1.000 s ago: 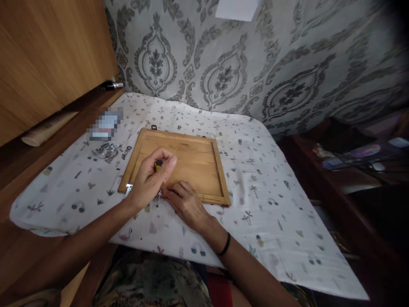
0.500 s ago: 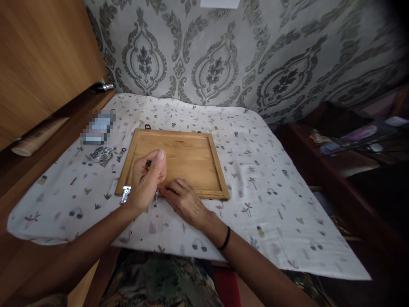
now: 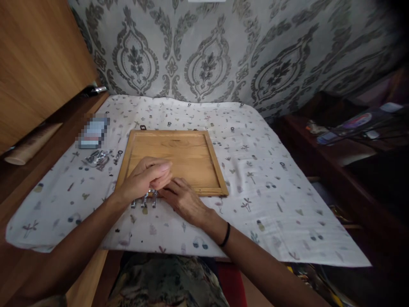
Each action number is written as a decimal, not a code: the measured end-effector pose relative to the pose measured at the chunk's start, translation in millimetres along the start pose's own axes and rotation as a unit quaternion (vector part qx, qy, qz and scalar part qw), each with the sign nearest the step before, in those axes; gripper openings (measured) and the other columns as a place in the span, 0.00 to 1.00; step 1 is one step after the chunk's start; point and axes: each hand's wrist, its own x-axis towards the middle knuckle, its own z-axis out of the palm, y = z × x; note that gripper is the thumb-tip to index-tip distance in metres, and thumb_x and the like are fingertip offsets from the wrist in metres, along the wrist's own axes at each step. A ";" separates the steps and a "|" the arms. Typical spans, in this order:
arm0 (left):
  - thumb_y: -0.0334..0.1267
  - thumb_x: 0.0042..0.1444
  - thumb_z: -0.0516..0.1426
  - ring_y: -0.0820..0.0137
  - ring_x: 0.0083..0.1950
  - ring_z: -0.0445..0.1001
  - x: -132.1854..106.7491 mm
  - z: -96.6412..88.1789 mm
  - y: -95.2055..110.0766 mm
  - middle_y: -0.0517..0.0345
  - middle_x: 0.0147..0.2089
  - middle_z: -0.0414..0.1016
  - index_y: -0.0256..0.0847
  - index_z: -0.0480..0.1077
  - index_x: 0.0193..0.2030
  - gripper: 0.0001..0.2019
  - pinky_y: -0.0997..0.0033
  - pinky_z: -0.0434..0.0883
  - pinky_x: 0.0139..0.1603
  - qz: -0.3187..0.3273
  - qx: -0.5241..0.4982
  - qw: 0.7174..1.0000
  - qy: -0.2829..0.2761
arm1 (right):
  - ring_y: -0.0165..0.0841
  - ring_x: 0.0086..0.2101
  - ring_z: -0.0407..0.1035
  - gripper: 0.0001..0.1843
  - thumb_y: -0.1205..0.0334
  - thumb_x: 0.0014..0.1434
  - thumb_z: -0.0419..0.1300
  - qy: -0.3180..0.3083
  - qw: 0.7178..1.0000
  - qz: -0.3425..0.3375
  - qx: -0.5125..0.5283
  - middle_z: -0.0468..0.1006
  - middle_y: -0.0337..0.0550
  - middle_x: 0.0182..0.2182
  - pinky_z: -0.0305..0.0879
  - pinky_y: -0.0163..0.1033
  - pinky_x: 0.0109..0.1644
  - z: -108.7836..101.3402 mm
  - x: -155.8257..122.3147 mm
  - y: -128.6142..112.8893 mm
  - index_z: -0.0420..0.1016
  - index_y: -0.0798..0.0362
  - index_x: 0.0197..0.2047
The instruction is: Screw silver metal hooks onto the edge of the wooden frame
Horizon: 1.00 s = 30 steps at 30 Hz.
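Observation:
A shallow wooden frame [image 3: 188,155] lies flat on a patterned white cloth [image 3: 271,204]. My left hand [image 3: 143,179] is curled over the frame's near left edge, fingers drawn together. What it holds is hidden. Small metal brackets [image 3: 145,201] lie on the cloth just under that hand. My right hand [image 3: 185,200] rests on the cloth at the frame's near rail, fingers lying flat and pointing left. Its fingertips meet those of the left hand. A black band circles the right wrist.
A heap of small metal fittings [image 3: 97,157] and a blurred packet [image 3: 92,133] sit left of the frame. A cardboard tube [image 3: 27,147] lies on the wooden ledge at the left. A dark side table [image 3: 338,145] with cluttered items stands at the right. Patterned wallpaper rises behind.
My left hand has dropped from upright to low over the frame's edge, and the yellow and black tool seen in it before is now out of sight. The right hand stays put.

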 end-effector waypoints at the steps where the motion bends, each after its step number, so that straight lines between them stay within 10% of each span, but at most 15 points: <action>1: 0.54 0.64 0.57 0.77 0.19 0.51 -2.4 0.2 0.6 0.65 0.17 0.54 0.40 0.58 0.20 0.27 0.73 0.52 0.20 0.007 0.023 1.000 0.013 | 0.39 0.43 0.66 0.12 0.64 0.73 0.53 0.000 1.000 -0.002 -0.001 0.80 0.48 0.43 0.67 0.44 0.49 -0.2 0.0 -0.1 0.78 0.55 0.50; 9: 0.49 0.71 0.52 0.76 0.21 0.52 -15.6 25.5 -8.7 0.65 0.21 0.54 0.41 0.59 0.25 0.23 0.71 0.51 0.22 0.142 0.077 0.956 0.246 | 0.39 0.41 0.64 0.12 0.63 0.73 0.54 -0.009 1.000 0.002 -0.005 0.78 0.46 0.39 0.64 0.43 0.46 -3.2 1.2 -0.5 0.78 0.57 0.50; 16: 0.50 0.70 0.53 0.76 0.22 0.53 -9.7 30.2 -4.9 0.63 0.21 0.56 0.41 0.60 0.24 0.24 0.68 0.51 0.23 0.132 0.140 0.965 0.177 | 0.39 0.42 0.63 0.11 0.64 0.72 0.55 -0.029 1.000 0.008 0.003 0.78 0.47 0.42 0.65 0.44 0.46 -4.8 1.3 -0.8 0.77 0.55 0.51; 30: 0.51 0.68 0.56 0.78 0.17 0.47 -14.8 27.8 3.8 0.67 0.18 0.47 0.41 0.60 0.22 0.25 0.71 0.45 0.18 0.138 0.032 0.963 0.231 | 0.39 0.41 0.63 0.12 0.65 0.73 0.53 -0.025 1.000 0.000 0.001 0.76 0.48 0.40 0.63 0.44 0.45 -4.4 3.5 0.8 0.77 0.56 0.50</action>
